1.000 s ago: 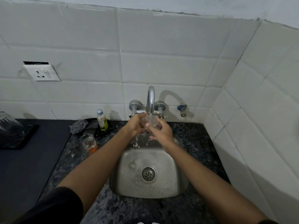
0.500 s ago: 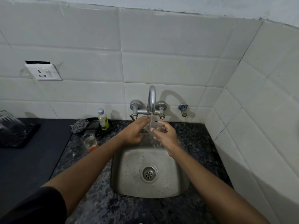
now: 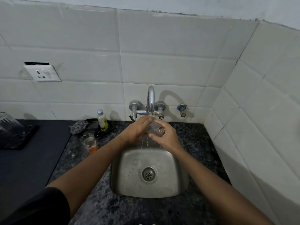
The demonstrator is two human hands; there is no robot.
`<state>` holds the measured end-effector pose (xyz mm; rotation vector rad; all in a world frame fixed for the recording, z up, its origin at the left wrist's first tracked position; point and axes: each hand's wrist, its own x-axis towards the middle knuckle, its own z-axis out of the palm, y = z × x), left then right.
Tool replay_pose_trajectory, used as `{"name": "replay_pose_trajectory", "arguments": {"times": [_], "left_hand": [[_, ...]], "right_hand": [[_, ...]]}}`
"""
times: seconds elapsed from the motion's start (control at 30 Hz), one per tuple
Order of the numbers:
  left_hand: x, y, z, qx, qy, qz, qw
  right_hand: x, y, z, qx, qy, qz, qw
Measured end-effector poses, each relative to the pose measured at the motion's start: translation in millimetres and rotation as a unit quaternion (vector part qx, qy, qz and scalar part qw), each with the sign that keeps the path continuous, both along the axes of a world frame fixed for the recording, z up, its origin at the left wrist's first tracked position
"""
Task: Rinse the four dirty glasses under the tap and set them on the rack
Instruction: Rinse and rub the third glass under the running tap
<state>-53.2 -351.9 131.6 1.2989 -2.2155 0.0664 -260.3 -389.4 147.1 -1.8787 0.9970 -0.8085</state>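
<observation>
A clear glass (image 3: 155, 128) lies on its side under the running tap (image 3: 151, 101), above the steel sink (image 3: 129, 179). My right hand (image 3: 165, 137) grips it around its base end. My left hand (image 3: 138, 129) presses flat against its other side, fingers stretched up to the spout. Water drips from the glass into the basin. A second glass (image 3: 89, 142) with orange residue at its bottom stands on the granite counter left of the sink. On the far left a dark rack (image 3: 17, 140) carries an upturned glass (image 3: 7, 121).
A small bottle of green liquid (image 3: 102, 120), a steel scrubber (image 3: 78, 126) and a dark dish (image 3: 105, 129) sit behind the dirty glass. A wall socket (image 3: 43, 73) is up on the left. White tiled walls close the back and the right side.
The glass has tipped from nearly upright under the stream to lying sideways between my hands. My left hand has come back against it after opening away half a second ago.
</observation>
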Motion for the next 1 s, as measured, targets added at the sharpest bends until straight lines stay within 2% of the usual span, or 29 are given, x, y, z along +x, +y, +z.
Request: {"name": "replay_pose_trajectory", "arguments": {"times": [0.07, 0.17, 0.2, 0.23, 0.3, 0.37, 0.4, 0.5, 0.53, 0.63, 0.67, 0.7, 0.77, 0.83, 0.87, 0.93, 1.0], "left_hand": [[1.3, -0.4, 4.2, 0.001, 0.001, -0.002, 1.0], [0.4, 3.3, 6.8, -0.024, 0.016, -0.001, 1.0], [0.0, 4.3, 6.2, -0.03, 0.018, -0.006, 0.999], [-0.3, 4.9, 5.1, -0.028, 0.022, -0.006, 0.999], [-0.3, 3.7, 6.6, -0.015, 0.034, 0.011, 0.999], [1.1, -0.6, 10.3, -0.008, 0.034, 0.02, 0.999], [1.0, -1.3, 12.4, -0.007, 0.028, 0.024, 0.999], [1.6, -2.2, 16.5, -0.001, 0.021, 0.041, 0.999], [2.1, -2.9, 15.2, 0.001, 0.022, 0.044, 0.999], [1.9, -6.2, 13.0, 0.03, 0.026, 0.046, 0.998], [2.7, -7.9, 14.4, 0.036, 0.033, 0.051, 0.997], [4.0, -9.4, 16.1, 0.035, 0.039, 0.058, 0.997], [4.4, -11.5, 19.5, 0.026, 0.039, 0.062, 0.997], [2.0, -12.1, 21.4, 0.021, 0.035, 0.06, 0.997], [1.3, -12.4, 21.6, 0.019, 0.038, 0.059, 0.997], [0.7, -12.7, 20.4, 0.032, 0.05, 0.057, 0.997], [2.1, -12.5, 19.7, 0.049, 0.059, 0.056, 0.995]], "right_hand": [[1.6, -0.2, -1.6, 0.019, -0.01, 0.002, 1.0], [4.4, -0.6, 8.8, 0.21, -0.069, 0.014, 0.975], [4.5, -1.1, 10.6, 0.229, -0.076, 0.019, 0.97], [4.7, -2.3, 9.6, 0.197, -0.063, 0.016, 0.978], [4.4, 0.1, 8.2, 0.068, -0.02, 0.004, 0.997], [4.7, 2.1, 6.3, 0.025, -0.022, 0.002, 0.999], [5.0, 1.7, 5.4, 0.049, -0.03, 0.001, 0.998], [6.1, -0.1, 14.2, 0.224, -0.09, 0.013, 0.97], [5.8, -1.2, 15.5, 0.218, -0.081, 0.014, 0.972], [4.4, -2.5, 12.2, 0.02, 0.001, 0.023, 1.0], [4.3, -1.7, 11.7, -0.011, 0.006, 0.029, 1.0], [5.1, -1.6, 12.3, 0.0, -0.006, 0.029, 1.0], [6.9, -2.5, 16.7, 0.118, -0.064, 0.025, 0.991], [9.3, -4.0, 21.9, 0.271, -0.12, 0.036, 0.954], [9.4, -3.9, 22.7, 0.27, -0.112, 0.031, 0.956], [7.7, -4.8, 20.2, 0.137, -0.051, 0.01, 0.989], [5.5, -3.8, 15.1, 0.035, -0.028, 0.032, 0.999]]}}
